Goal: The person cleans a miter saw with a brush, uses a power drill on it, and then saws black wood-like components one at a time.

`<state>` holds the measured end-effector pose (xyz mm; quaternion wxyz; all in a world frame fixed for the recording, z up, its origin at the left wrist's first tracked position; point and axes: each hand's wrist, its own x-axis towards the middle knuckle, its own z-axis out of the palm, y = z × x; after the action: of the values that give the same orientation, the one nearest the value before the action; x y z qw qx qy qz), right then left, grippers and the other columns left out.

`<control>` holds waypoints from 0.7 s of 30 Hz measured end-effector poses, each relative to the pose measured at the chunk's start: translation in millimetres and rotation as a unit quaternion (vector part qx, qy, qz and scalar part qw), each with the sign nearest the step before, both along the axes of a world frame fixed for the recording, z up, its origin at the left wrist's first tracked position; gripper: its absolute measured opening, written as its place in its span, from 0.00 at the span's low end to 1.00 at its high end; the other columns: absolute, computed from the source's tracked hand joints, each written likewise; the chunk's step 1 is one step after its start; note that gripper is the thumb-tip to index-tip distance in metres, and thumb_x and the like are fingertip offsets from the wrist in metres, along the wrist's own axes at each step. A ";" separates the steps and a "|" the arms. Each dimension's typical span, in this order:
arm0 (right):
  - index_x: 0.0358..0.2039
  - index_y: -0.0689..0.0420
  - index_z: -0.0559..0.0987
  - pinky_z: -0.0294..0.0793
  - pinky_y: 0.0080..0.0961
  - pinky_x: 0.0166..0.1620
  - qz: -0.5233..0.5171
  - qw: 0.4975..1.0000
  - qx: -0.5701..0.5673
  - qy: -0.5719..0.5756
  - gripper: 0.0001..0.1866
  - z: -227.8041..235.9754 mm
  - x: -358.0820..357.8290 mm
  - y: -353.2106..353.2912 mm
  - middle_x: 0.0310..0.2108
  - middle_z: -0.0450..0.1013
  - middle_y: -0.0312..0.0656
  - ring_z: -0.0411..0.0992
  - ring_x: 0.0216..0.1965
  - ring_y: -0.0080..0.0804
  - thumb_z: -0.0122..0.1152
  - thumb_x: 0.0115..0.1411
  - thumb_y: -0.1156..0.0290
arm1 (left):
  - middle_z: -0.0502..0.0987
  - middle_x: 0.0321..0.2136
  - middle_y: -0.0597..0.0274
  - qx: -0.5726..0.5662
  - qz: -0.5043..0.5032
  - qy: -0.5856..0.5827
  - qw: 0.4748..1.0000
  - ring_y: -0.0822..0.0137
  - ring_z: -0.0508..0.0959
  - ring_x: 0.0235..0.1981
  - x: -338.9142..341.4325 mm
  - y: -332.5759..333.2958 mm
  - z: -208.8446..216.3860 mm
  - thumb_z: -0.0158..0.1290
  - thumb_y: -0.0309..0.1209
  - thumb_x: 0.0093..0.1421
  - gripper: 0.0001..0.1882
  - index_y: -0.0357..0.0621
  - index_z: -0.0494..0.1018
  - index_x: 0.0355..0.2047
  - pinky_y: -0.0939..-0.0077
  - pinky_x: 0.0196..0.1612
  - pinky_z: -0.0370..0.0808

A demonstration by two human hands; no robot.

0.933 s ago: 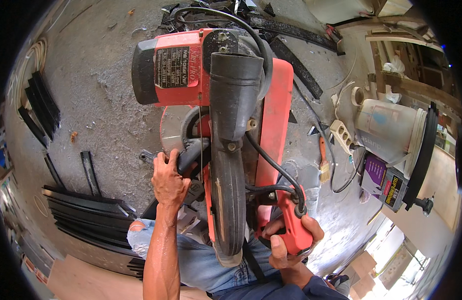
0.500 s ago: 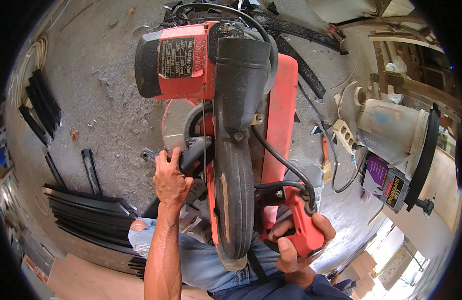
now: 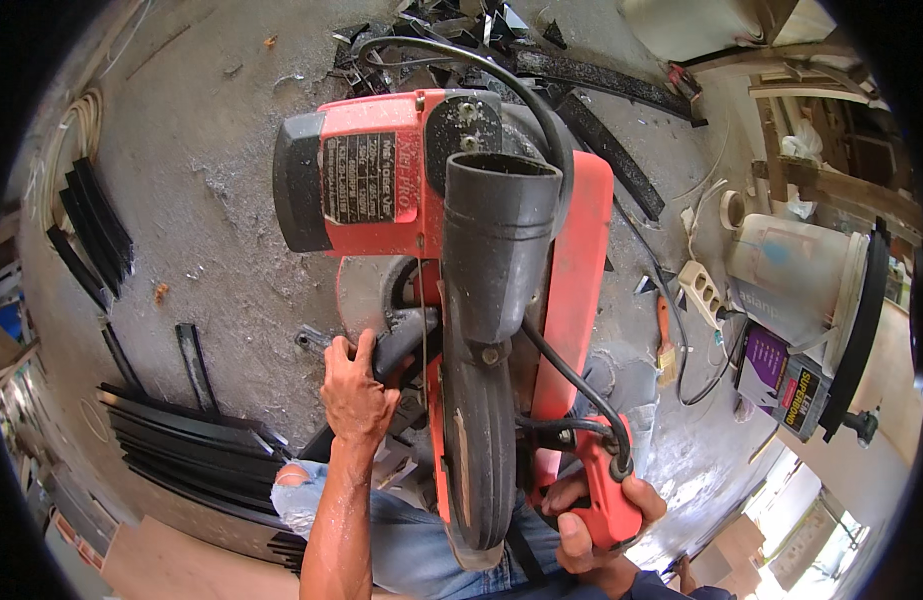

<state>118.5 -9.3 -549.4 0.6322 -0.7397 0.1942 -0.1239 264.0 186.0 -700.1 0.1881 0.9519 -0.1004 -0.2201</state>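
A red and black mitre saw [image 3: 481, 390] stands in the middle, its motor housing [image 3: 371, 180] toward the far left. The open end of its black dust outlet [image 3: 503, 170] faces up. My right hand [image 3: 591, 525] wraps round the red trigger handle [image 3: 606, 470] at the near right of the saw. Left of the saw head, my left hand [image 3: 359, 395] closes on a black part [image 3: 406, 340] beside the blade guard [image 3: 366, 290]; its thumb side is partly hidden. Most of the saw's base is hidden under the head. My jeans show behind the saw's near end.
Black strips [image 3: 196, 450] lie stacked at left, with others [image 3: 101, 225] farther off. Black offcuts [image 3: 431, 65] litter the far floor. At right are a paintbrush [image 3: 665, 340], a power strip [image 3: 703, 292], a white bucket [image 3: 786, 280] and a purple box [image 3: 766, 370]. A cable trails nearby.
The saw head has tilted, and its dust outlet's opening has come into sight. Both hands keep their holds. The whole view has shifted slightly, so the surroundings sit lower in the picture.
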 end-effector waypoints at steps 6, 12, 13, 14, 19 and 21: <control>0.66 0.46 0.49 0.79 0.40 0.34 0.051 0.998 -0.005 0.029 0.44 2.8 -7.9 -7.6 0.25 0.73 0.50 0.73 0.26 0.37 0.59 0.53 0.81 | 0.68 0.37 0.52 -0.002 -0.006 0.001 1.000 0.47 0.72 0.42 0.6 1.2 0.2 0.67 0.36 0.47 0.28 0.47 0.70 0.49 0.52 0.39 0.74; 0.58 0.48 0.54 0.78 0.41 0.39 -0.014 0.999 0.015 0.042 0.37 1.6 -12.8 2.7 0.26 0.76 0.52 0.75 0.25 0.39 0.64 0.53 0.78 | 0.68 0.38 0.52 -0.001 -0.005 0.006 1.000 0.47 0.71 0.43 0.5 1.1 -1.2 0.67 0.31 0.44 0.30 0.47 0.70 0.49 0.53 0.40 0.74; 0.58 0.48 0.54 0.78 0.41 0.39 -0.014 0.999 0.016 0.043 0.37 -0.9 -14.5 3.2 0.26 0.76 0.52 0.75 0.25 0.39 0.64 0.53 0.78 | 0.68 0.38 0.52 -0.002 -0.002 0.004 1.000 0.47 0.71 0.43 0.3 1.2 -1.8 0.67 0.30 0.43 0.31 0.47 0.70 0.49 0.53 0.39 0.74; 0.58 0.48 0.54 0.78 0.41 0.38 -0.013 0.999 0.013 0.032 0.37 -3.5 -16.3 3.7 0.25 0.76 0.52 0.75 0.25 0.39 0.64 0.52 0.78 | 0.68 0.38 0.52 -0.002 -0.002 0.004 1.000 0.47 0.71 0.43 0.9 1.6 -1.5 0.67 0.30 0.43 0.31 0.47 0.70 0.49 0.53 0.39 0.74; 0.58 0.49 0.54 0.78 0.41 0.38 0.012 1.000 -0.015 0.020 0.37 -3.0 -10.7 -0.5 0.23 0.75 0.51 0.75 0.24 0.40 0.63 0.52 0.78 | 0.67 0.38 0.51 -0.001 -0.004 0.009 1.000 0.47 0.71 0.43 0.6 2.2 -1.3 0.65 0.27 0.40 0.32 0.47 0.70 0.49 0.53 0.39 0.74; 0.59 0.49 0.54 0.78 0.40 0.38 0.005 1.000 0.001 0.014 0.37 -4.1 -11.1 0.1 0.23 0.75 0.51 0.75 0.24 0.39 0.63 0.52 0.78 | 0.67 0.38 0.51 0.003 -0.002 0.016 1.000 0.47 0.71 0.43 1.4 0.7 0.7 0.65 0.27 0.41 0.32 0.47 0.69 0.49 0.52 0.39 0.74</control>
<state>107.4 -9.2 -553.5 0.6309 -0.7416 0.1998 -0.1098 265.4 186.7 -699.3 0.1864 0.9486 -0.0991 -0.2357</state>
